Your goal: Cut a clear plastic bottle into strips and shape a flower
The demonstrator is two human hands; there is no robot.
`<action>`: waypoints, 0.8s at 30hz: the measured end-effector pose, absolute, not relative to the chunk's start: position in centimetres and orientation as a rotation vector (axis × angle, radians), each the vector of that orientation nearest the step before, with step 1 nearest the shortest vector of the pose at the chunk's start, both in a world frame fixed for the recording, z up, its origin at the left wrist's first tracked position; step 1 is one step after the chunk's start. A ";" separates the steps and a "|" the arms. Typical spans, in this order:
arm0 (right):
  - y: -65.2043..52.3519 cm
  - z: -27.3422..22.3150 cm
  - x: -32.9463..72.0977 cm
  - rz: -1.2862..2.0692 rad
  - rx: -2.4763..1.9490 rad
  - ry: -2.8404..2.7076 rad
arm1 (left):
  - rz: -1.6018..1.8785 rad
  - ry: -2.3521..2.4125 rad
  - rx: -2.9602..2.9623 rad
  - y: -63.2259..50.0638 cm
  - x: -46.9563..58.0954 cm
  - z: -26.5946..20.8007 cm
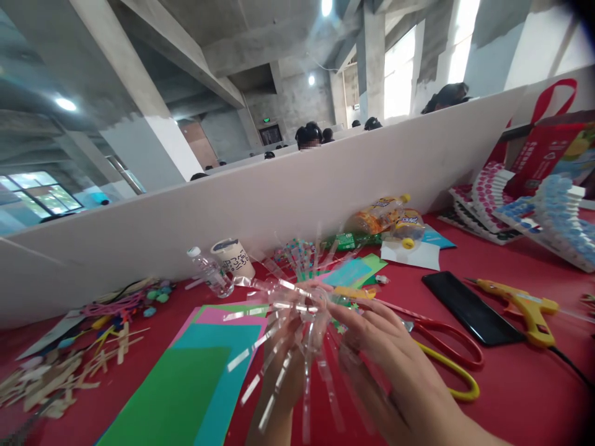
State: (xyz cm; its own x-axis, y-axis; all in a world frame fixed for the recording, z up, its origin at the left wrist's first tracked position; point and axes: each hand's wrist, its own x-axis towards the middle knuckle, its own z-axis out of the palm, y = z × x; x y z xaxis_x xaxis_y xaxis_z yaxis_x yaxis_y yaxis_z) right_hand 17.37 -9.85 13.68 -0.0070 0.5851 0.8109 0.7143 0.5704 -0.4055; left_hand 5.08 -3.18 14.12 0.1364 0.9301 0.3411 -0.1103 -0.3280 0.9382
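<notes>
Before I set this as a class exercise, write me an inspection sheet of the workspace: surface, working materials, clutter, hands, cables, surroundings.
Surface: red tabletop, largely covered.
Working materials: clear plastic piece with strips fanning outward.
Clutter: coloured sheets and wooden sticks on the left; scissors, black phone and yellow glue gun on the right.
Hands: left hand behind the strips, grip partly hidden; right hand with fingers at the plastic's middle.
Cables: black cable from the glue gun, leaving the picture at right.
Surroundings: white partition; people's heads beyond it.
</notes>
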 end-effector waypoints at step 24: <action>-11.1 14.9 19.0 -0.154 -1.100 -1.763 | 1.114 0.456 1.236 -1.8 4.5 13.5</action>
